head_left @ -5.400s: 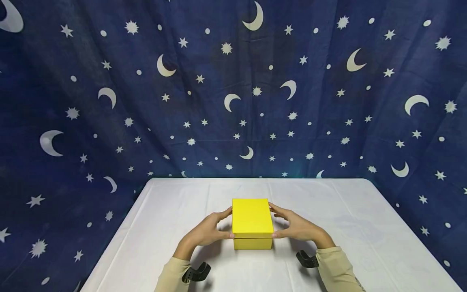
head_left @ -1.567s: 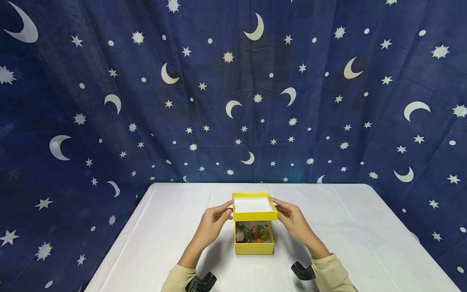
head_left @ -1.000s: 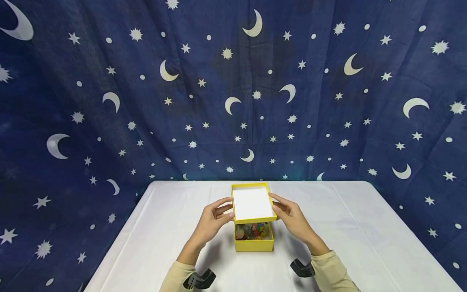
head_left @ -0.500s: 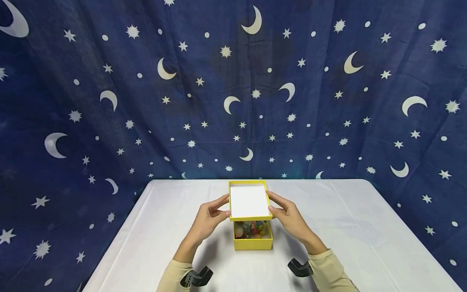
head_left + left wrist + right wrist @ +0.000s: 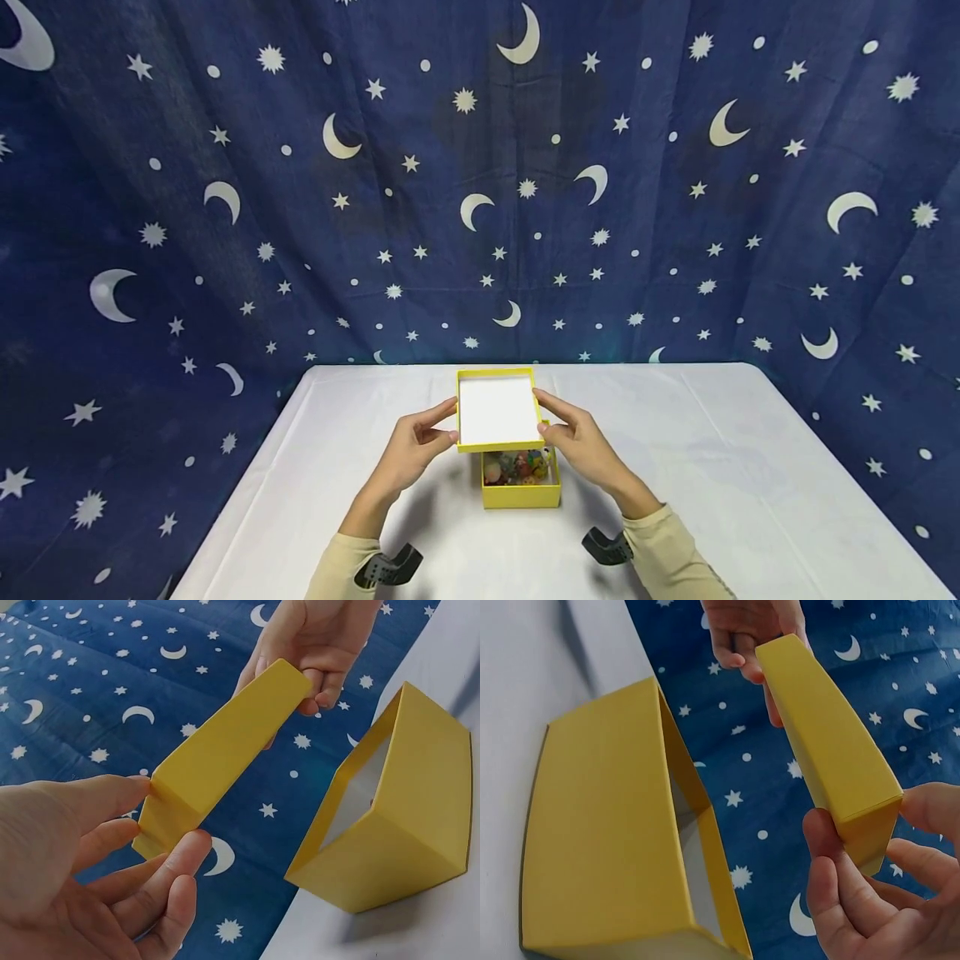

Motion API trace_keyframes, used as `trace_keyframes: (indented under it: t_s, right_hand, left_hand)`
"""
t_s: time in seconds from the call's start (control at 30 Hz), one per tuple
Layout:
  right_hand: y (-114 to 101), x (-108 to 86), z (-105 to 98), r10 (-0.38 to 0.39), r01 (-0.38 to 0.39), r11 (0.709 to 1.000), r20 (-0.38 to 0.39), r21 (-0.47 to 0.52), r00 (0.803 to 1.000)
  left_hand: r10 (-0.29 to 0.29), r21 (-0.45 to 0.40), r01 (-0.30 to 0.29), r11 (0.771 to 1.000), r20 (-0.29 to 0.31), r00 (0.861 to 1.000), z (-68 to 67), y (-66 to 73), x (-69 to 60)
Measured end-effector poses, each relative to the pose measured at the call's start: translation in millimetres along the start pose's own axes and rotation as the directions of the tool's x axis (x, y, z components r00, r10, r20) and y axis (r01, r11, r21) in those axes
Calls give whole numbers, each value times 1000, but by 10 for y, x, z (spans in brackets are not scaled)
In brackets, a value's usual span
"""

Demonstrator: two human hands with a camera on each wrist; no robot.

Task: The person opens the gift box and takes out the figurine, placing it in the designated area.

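Both hands hold a square yellow lid [image 5: 498, 410] in the air, its white inside turned toward the head camera. The left hand [image 5: 408, 450] pinches its left edge and the right hand [image 5: 585, 446] its right edge. Below and slightly right of the lid, the open yellow box [image 5: 521, 497] stands on the table, with several small colourful figures [image 5: 517, 468] in it; the lid hides its back part. In the left wrist view the lid [image 5: 225, 742] is raised apart from the box [image 5: 420, 795]; the right wrist view also shows the lid [image 5: 825, 727] beside the box [image 5: 600, 825].
A white cloth covers the table [image 5: 750, 500]. Behind it hangs a dark blue curtain [image 5: 420, 225] with white moons and stars. A black strap device sits at each wrist.
The lid was closed on the box at first, then lifted and tilted up so its inside shows. Most recently both hands have moved it left, while the box has stayed on the table.
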State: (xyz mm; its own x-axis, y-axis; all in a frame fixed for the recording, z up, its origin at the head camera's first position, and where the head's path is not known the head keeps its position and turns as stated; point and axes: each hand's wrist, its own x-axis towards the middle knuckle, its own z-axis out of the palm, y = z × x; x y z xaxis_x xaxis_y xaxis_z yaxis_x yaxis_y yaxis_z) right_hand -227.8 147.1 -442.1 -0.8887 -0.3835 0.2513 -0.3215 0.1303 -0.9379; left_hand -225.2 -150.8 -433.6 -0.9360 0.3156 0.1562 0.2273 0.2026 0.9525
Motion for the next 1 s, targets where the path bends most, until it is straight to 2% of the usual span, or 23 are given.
trace_keyframes:
  t_s: [0.23, 0.43, 1.0]
  right_hand:
    - [-56, 33, 117, -9, 7, 999, 48, 49, 999]
    - [-86, 36, 229, -19, 17, 999, 80, 31, 997]
    - [-146, -18, 650, 64, -61, 998, 158, -26, 985]
  left_hand:
    - [7, -5, -7, 1000, -8, 1000, -120, 13, -74]
    - [5, -2, -5, 1000, -11, 1000, -227, -7, -148]
    - [-42, 43, 42, 998, -15, 999, -539, -123, -501]
